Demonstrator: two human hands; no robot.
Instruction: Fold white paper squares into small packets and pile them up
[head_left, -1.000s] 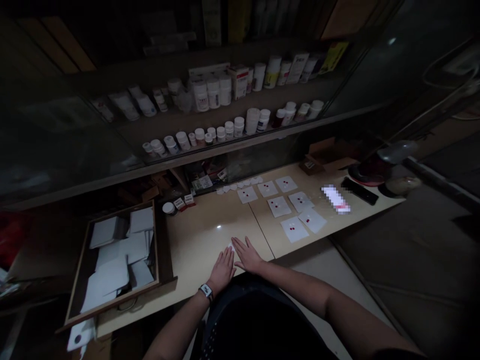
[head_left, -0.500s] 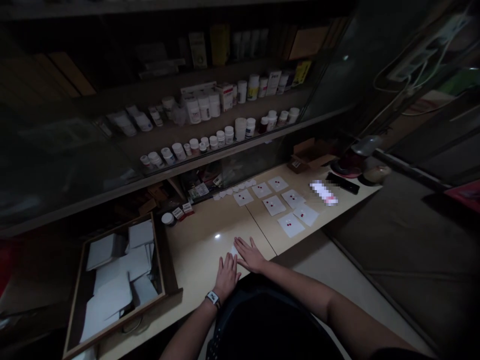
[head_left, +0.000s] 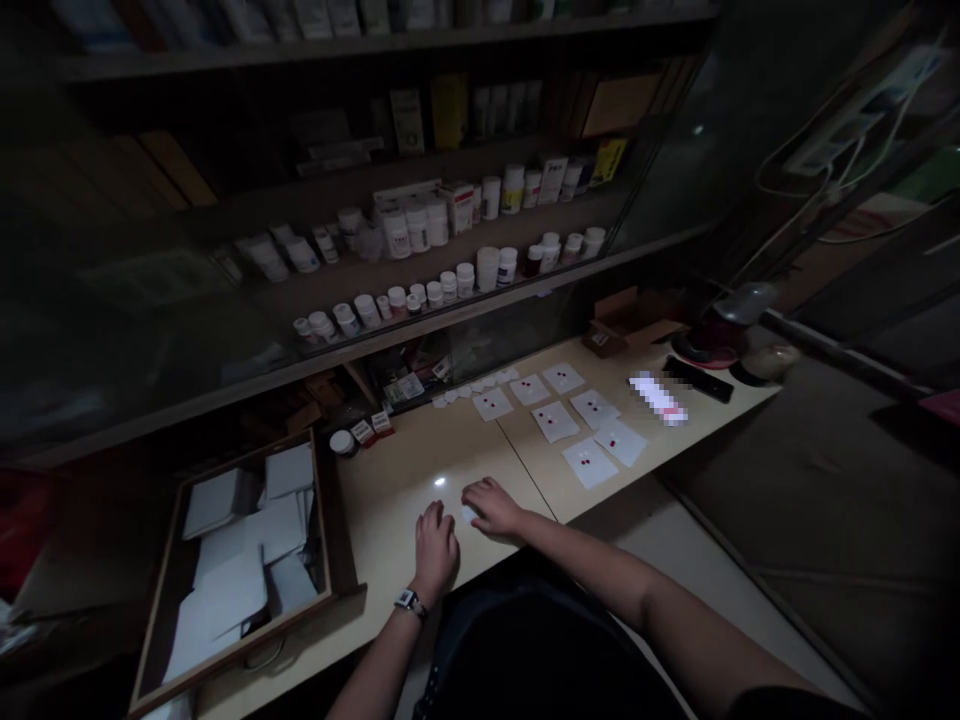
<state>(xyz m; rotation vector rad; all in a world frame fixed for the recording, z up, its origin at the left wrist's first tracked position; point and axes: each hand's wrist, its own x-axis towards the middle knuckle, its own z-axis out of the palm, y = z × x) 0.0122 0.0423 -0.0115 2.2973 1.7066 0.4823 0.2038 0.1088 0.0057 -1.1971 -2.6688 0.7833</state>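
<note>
On the tabletop my right hand (head_left: 491,506) has its fingers bent down over a small white folded paper packet (head_left: 469,514), most of which the hand covers. To its left my left hand (head_left: 436,545), with a watch on the wrist, is apart from the packet. Its fingers are loosely bent and hold nothing that I can see. Farther right lie several square white papers (head_left: 589,464) with small red and pale pills on them. A row of small folded white packets (head_left: 480,386) lies along the back of the table.
An open drawer (head_left: 324,515) with stacks of white paper stands at the left. Small boxes (head_left: 382,424) and a white jar (head_left: 343,443) are behind it. Medicine bottles (head_left: 487,270) line the shelves. A cardboard box (head_left: 626,318) and a black phone-like object (head_left: 699,379) are at the right.
My left hand has come off the packet and moved left. My right hand's fingers have gone from stretched flat to bent over it. The view has tilted up slightly.
</note>
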